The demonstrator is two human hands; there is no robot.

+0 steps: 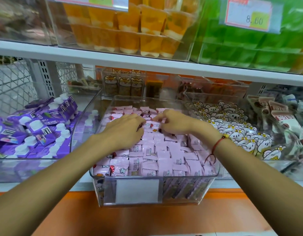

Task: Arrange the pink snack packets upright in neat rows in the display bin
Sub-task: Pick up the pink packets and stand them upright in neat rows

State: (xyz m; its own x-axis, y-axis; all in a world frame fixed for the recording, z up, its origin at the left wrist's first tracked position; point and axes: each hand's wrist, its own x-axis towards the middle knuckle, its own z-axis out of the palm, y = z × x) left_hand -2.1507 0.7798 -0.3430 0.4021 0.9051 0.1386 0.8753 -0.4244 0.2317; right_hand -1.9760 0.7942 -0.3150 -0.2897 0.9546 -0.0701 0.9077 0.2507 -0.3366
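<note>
A clear display bin [154,189] stands on the shelf [147,217], its front wall carrying a blank white label [137,190]. It is filled with pink snack packets [164,160]: those in the near half stand upright in rough rows, while those toward the back lie looser and more jumbled.

Both hands reach into the middle of the bin. The left hand [125,130] lies palm down on the packets, its fingers curled down among them; whether it holds one I cannot tell. The right hand [174,123] is just beside it, fingers bent, the thumb and forefinger pinching the edge of a packet. A red string bracelet [217,143] sits on the right wrist.

To the left, a bin holds purple pouches [36,126] with white caps. To the right, another holds white packets [236,132] printed with yellow flowers. On the shelf above are orange jelly cups [130,29] and green packs [260,50] behind a price tag [249,14].
</note>
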